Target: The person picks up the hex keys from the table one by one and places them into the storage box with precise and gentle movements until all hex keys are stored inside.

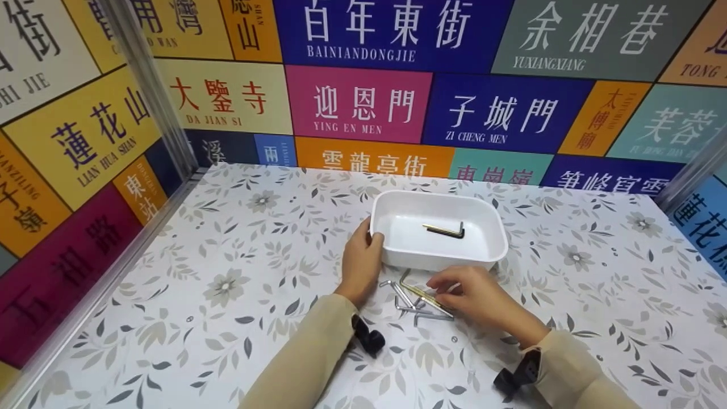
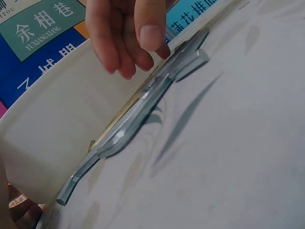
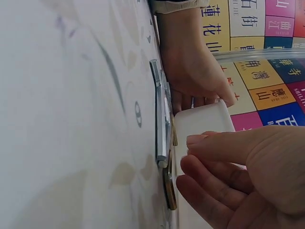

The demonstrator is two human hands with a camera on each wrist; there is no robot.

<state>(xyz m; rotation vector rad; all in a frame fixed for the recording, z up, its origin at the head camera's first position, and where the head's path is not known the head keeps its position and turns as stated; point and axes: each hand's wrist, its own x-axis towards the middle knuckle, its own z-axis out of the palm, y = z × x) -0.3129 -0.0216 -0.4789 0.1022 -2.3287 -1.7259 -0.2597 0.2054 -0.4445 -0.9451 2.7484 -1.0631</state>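
Observation:
A white plastic box [image 1: 420,260] stands on the table, and my left hand [image 1: 362,262] grips its left end, thumb at the rim and fingers low on the outer wall. Inside the box lie a black hex key [image 1: 446,232] and a gold-coloured one beside it. In front of the box is a loose pile of silver hex keys [image 1: 433,315] with gold-coloured hex keys [image 1: 418,292] among them. Over the pile's right side hovers my right hand [image 1: 474,292], fingers loosely bent. The right wrist view shows nothing between its thumb and fingers [image 3: 214,148].
A white tablecloth [image 1: 187,267] with a grey leaf and flower print covers the table. Behind it and along the left stand panels [image 1: 358,105] with coloured Chinese street-name signs. Dark wrist cameras [image 1: 369,336] are strapped to both sleeves.

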